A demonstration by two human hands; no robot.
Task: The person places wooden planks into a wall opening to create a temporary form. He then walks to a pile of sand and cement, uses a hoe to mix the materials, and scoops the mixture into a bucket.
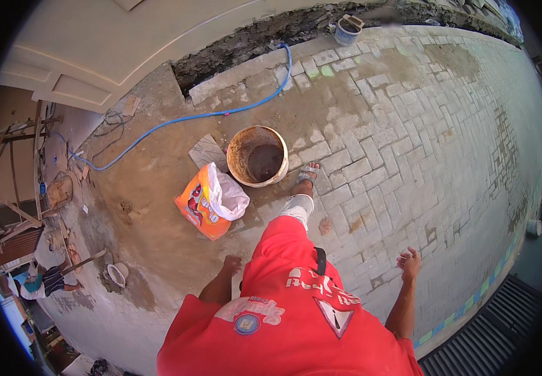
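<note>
My right hand [410,264] hangs out to the side above the paving, its fingers loosely bent and apart, holding nothing. On the other side my left hand [232,264] is low beside my red shirt, empty, with its fingers partly in shadow. Closest to it stands an orange and white sack [199,203], its top gaping open. A large round bucket [235,164] with a brown-stained inside stands just beyond the sack, and dark material lies at its bottom. My sandaled foot [308,172] is planted right of the bucket.
A blue hose [183,119] curves across the sandy ground. Behind it runs a trench [221,56] along a wall, with another bucket [347,31] at its edge. Far left, a person [36,282] is near a white bucket [118,274] and wooden poles. A slatted dark grate [490,332] lies lower right.
</note>
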